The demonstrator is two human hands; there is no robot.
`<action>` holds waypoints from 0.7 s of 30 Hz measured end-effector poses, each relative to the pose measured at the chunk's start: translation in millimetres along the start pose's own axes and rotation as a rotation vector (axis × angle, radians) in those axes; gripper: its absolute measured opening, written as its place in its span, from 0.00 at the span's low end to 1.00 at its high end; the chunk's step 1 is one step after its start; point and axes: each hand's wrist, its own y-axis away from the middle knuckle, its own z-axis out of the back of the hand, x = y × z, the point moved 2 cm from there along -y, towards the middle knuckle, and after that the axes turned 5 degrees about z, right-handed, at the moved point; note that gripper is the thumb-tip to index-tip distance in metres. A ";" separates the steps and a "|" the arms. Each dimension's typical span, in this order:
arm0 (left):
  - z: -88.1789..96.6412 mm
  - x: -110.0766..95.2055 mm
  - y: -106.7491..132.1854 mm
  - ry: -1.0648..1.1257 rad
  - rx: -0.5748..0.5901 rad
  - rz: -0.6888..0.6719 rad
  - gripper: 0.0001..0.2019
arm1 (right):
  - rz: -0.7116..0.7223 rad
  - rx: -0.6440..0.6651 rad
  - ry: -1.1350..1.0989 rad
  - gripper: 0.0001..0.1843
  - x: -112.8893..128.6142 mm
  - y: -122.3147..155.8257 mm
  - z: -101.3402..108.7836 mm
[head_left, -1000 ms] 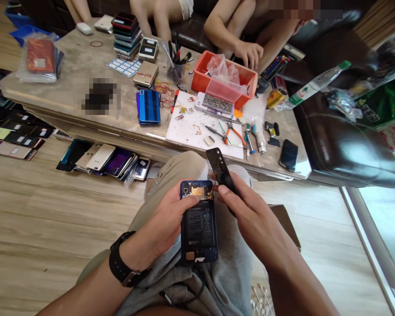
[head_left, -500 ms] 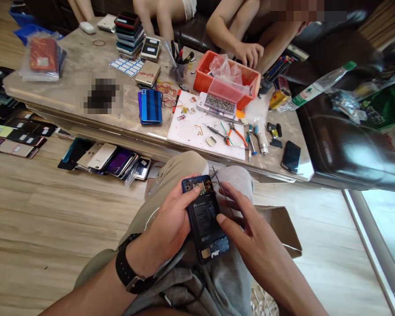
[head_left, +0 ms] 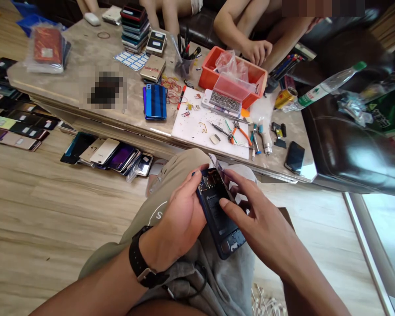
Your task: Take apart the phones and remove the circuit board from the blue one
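Note:
Over my lap, my left hand (head_left: 186, 204) is closed around the left edge of a smartphone (head_left: 213, 208). The phone's back cover is off, so a black battery and the circuit board at its upper end show. My right hand (head_left: 250, 202) is at the phone's right side, with thin metal tweezers (head_left: 218, 166) between its fingers. The tweezers stick out past the top right corner of the phone; part of them is hidden by the fingers. My right thumb lies over the battery, and whether it presses on it I cannot tell.
On the table, a white mat (head_left: 187, 127) bears orange-handled pliers (head_left: 242, 133) and a clear box of screws (head_left: 222, 103). Behind stand an orange bin (head_left: 210, 72) and a phone stack (head_left: 134, 28). A co-worker's hand (head_left: 260, 50) rests beside the bin. More phones (head_left: 105, 151) lie below.
The phone has shifted right and tilted in my left hand, and its left thumb has moved off the board to the upper edge. The tweezers have turned in my right hand.

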 end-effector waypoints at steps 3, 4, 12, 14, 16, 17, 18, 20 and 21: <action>-3.2 -0.5 -0.5 0.017 0.048 0.024 0.19 | 0.020 0.029 -0.024 0.32 0.5 -3.4 3.7; -3.9 -0.8 -0.4 0.023 0.057 0.033 0.19 | 0.024 0.038 -0.051 0.31 -0.7 -3.6 5.0; -11.7 -5.9 4.8 0.065 0.051 0.064 0.18 | -0.004 0.062 -0.277 0.31 -13.3 0.5 14.2; -13.3 -6.4 6.0 0.055 0.053 0.079 0.19 | -0.008 0.059 -0.297 0.32 -12.2 1.4 16.7; -14.0 -6.5 6.9 0.043 0.051 0.081 0.20 | -0.012 0.054 -0.304 0.32 -10.2 2.1 18.9; -14.2 -6.5 7.3 0.042 0.052 0.079 0.20 | -0.014 0.053 -0.308 0.32 -9.2 2.3 19.7; -14.2 -6.5 7.6 0.044 0.055 0.076 0.20 | -0.014 0.053 -0.313 0.32 -8.3 2.5 20.3; -14.0 -6.5 8.2 0.050 0.057 0.068 0.20 | -0.013 0.061 -0.326 0.32 -7.0 2.5 20.6; -13.7 -6.6 8.4 0.052 0.051 0.064 0.21 | -0.013 0.065 -0.331 0.32 -6.7 2.4 20.4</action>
